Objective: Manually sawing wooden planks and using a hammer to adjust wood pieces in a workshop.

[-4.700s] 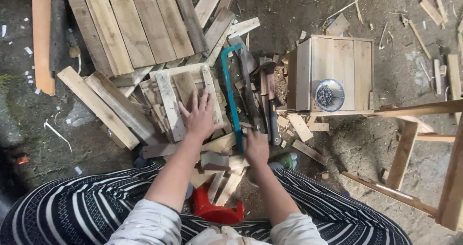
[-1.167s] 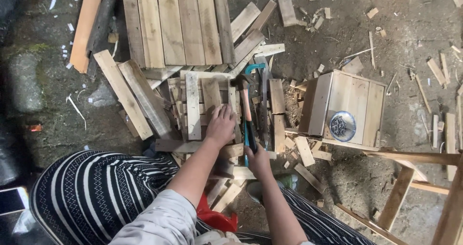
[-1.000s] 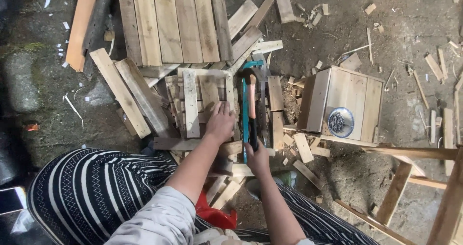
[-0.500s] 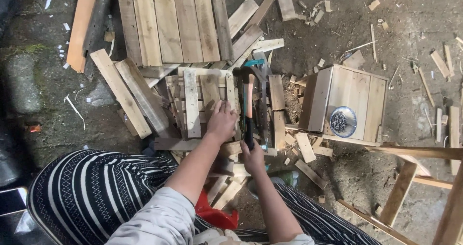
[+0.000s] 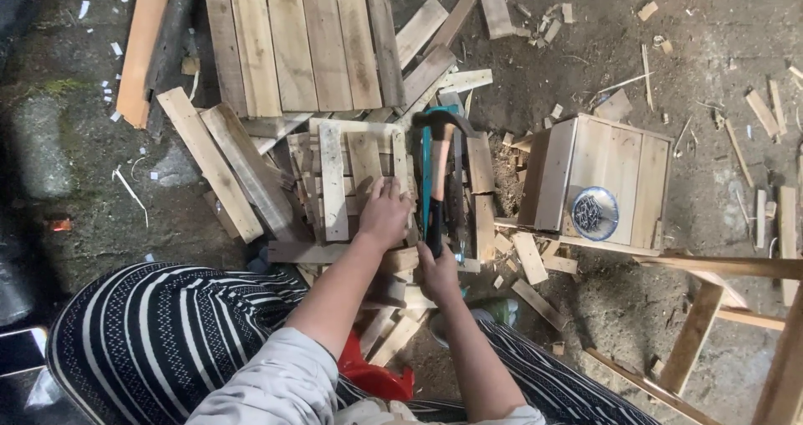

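Note:
My left hand (image 5: 385,214) presses flat on a small frame of nailed wooden slats (image 5: 335,182) lying on the ground in front of me. My right hand (image 5: 438,268) grips the dark lower handle of a claw hammer (image 5: 440,153), whose black head points away from me, just right of the frame. A teal-framed hand saw (image 5: 427,174) lies on the scraps beneath the hammer. My arms reach out over my striped trousers.
A pallet of long boards (image 5: 293,40) lies beyond the frame, loose planks (image 5: 217,161) to its left. A wooden box (image 5: 602,182) at right carries a round dish of nails (image 5: 593,213). A timber frame (image 5: 736,308) stands at lower right. Offcuts litter the dirt floor.
My right hand, which earlier worked the saw, now holds the hammer and has raised it over the frame's right edge. My left hand has stayed pressed on the slats.

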